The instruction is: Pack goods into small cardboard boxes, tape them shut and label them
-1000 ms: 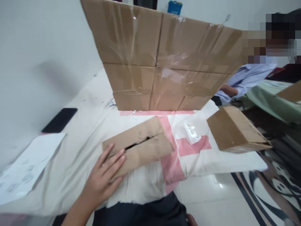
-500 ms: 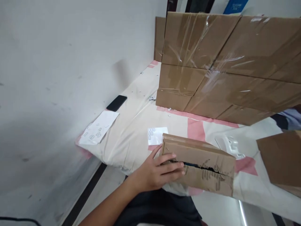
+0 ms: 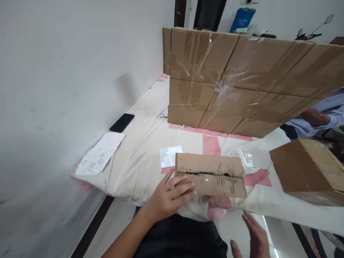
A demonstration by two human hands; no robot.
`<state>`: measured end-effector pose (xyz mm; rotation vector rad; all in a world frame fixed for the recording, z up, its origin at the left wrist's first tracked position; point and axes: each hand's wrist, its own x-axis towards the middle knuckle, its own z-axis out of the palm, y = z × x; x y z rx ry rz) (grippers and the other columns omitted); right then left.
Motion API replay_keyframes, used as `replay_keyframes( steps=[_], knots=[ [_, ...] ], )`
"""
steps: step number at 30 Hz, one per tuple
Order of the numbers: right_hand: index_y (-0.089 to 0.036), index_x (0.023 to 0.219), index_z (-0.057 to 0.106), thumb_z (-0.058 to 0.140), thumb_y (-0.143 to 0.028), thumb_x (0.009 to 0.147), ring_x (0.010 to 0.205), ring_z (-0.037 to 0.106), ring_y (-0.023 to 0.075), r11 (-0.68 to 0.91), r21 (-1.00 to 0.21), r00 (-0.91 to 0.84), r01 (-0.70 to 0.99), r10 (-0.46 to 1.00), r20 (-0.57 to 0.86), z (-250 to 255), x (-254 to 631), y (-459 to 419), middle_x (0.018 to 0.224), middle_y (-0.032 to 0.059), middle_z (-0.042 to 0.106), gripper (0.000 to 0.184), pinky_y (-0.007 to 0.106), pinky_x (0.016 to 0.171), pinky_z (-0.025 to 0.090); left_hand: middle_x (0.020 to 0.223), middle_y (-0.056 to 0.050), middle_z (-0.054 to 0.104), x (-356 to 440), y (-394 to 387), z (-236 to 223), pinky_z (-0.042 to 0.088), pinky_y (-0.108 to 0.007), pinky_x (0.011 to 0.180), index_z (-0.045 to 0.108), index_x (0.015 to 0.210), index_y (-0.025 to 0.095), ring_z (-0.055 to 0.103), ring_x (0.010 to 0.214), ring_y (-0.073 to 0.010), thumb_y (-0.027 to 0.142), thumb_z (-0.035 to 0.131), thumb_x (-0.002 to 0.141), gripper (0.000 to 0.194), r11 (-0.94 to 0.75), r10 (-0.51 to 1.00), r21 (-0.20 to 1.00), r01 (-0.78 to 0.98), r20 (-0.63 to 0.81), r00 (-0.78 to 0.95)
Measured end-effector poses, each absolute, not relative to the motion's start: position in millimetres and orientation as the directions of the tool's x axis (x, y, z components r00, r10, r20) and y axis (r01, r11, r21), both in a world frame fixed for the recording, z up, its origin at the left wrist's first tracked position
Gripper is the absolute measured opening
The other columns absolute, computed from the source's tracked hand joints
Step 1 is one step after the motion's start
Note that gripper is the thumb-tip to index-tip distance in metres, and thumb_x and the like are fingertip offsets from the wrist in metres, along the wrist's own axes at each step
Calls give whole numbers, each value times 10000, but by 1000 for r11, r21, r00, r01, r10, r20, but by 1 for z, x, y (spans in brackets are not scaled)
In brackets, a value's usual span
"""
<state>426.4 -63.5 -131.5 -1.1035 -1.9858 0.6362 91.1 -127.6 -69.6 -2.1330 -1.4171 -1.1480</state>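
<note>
A brown cardboard box point(image 3: 209, 184) with dark scribbled marks lies near the front edge of the cloth-covered surface. A narrow dark gap runs along its middle seam. My left hand point(image 3: 172, 196) rests against its left end, fingers spread over the corner and front face. To the right and below the box, my right hand point(image 3: 254, 234) is partly in view, thumb and fingers apart, touching nothing. A small white paper with printed outlines point(image 3: 171, 156) lies just left of the box. Behind its right end sits a white moulded plastic piece point(image 3: 247, 162).
A tall taped cardboard panel point(image 3: 242, 86) stands across the back. At right is another cardboard box point(image 3: 298, 172), with a person's arm point(image 3: 317, 117) behind. A black phone point(image 3: 122, 123) and a paper sheet point(image 3: 100, 154) lie by the white wall point(image 3: 67, 71) at left.
My right hand has come into view at the lower right. The view has shifted, showing more of the right side. My left hand stays at the box's left end.
</note>
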Motion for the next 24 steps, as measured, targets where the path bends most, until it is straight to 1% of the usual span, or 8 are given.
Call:
replay_keyframes(
  steps=[5, 9, 11, 13, 15, 18, 21, 24],
  knots=[
    [-384, 1646, 56, 780, -548, 804, 1574, 217, 386, 618, -772, -593, 147, 680, 432, -89, 377, 53, 1721, 95, 160, 1123, 670, 1203, 315, 1319, -105, 704, 69, -116, -55, 443, -504, 1196, 631, 1298, 162, 467, 1443, -246, 29, 535, 909, 422, -482, 669, 174, 859, 706, 232],
    [-265, 1652, 131, 770, -800, 653, 1534, 317, 389, 306, -952, -670, 20, 710, 214, -85, 325, 116, 1639, 180, 355, 1301, 588, 1219, 316, 1402, -114, 648, 52, -117, -73, 507, -477, 1135, 586, 1374, 209, 502, 1421, -253, 23, 514, 919, 497, -509, 681, 303, 806, 714, 162],
    [-237, 1631, 227, 815, -780, 597, 1495, 374, 404, 145, -989, -693, -42, 709, 133, -94, 310, 130, 1562, 195, 466, 1308, 569, 1211, 328, 1521, -115, 540, 35, -114, -93, 531, -453, 1106, 543, 1429, 269, 504, 1426, -249, 66, 497, 951, 521, -366, 695, 464, 807, 713, -94],
    [-236, 1617, 267, 862, -719, 564, 1476, 393, 412, 56, -992, -691, -110, 713, 117, -104, 305, 135, 1512, 186, 520, 1302, 570, 1211, 314, 1593, -110, 459, 14, -103, -112, 497, -502, 1136, 494, 1484, 305, 466, 1461, -269, 162, 469, 996, 510, -116, 769, 580, 806, 567, -296],
    [-244, 1612, 275, 897, -666, 524, 1470, 394, 417, 4, -982, -682, -188, 719, 133, -112, 306, 136, 1488, 174, 541, 1322, 574, 1211, 306, 1610, -104, 442, -7, -82, -125, 412, -620, 1172, 471, 1516, 311, 395, 1506, -328, 242, 435, 1016, 507, 76, 907, 527, 847, 317, -278],
    [-248, 1607, 290, 908, -638, 497, 1469, 394, 422, -102, -960, -713, -260, 691, 120, -115, 311, 136, 1467, 168, 557, 1330, 574, 1194, 327, 1632, -96, 405, -24, -38, -130, 284, -738, 1178, 473, 1527, 314, 302, 1538, -405, 314, 476, 997, 531, 110, 992, 301, 947, 30, -125],
    [-246, 1606, 295, 923, -623, 473, 1481, 375, 430, -215, -940, -774, -265, 629, 74, -110, 312, 138, 1473, 175, 555, 1348, 579, 1185, 329, 1642, -83, 390, -23, 13, -126, 224, -737, 1194, 493, 1516, 316, 266, 1553, -405, 370, 466, 1008, 511, 69, 997, 171, 983, 4, -71],
    [-261, 1618, 266, 942, -584, 484, 1512, 332, 411, -241, -938, -814, -249, 577, 68, -101, 312, 140, 1558, 171, 469, 1359, 566, 1204, 295, 1657, -40, 372, -14, 60, -122, 179, -676, 1238, 484, 1514, 336, 251, 1568, -347, 393, 420, 1032, 490, 18, 998, 157, 987, 49, -26]
  ],
)
